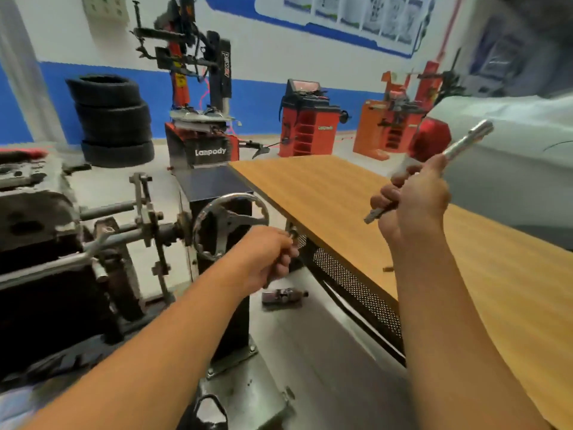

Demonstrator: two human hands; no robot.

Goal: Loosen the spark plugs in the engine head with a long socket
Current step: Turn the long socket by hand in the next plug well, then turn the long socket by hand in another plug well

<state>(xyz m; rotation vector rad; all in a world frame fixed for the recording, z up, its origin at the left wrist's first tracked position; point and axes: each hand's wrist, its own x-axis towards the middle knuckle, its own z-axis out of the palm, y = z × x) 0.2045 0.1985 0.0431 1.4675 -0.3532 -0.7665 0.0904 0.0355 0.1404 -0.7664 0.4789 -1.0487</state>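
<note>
Tyre-shop bay, wooden workbench [341, 193] under our right hand [412, 200], which grips the long socket [465, 141] raised, likely carrying it. Our left hand [269, 256] curls on something small, unclear. Engine head [34, 206] far left of both.

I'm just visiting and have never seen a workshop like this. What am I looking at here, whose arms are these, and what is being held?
There is one picture, taken by a camera worn on a person's head, looking forward and down, so the arms are the wearer's own. No robot is involved. The right hand grips a long socket, a silvery metal tube raised above the wooden table. The left hand is curled round a small metal part near the handwheel of a stand; what part it is, the blur hides. That stand carries the dark engine at the left. Farther back stand stacked tyres and red shop machines.
</note>
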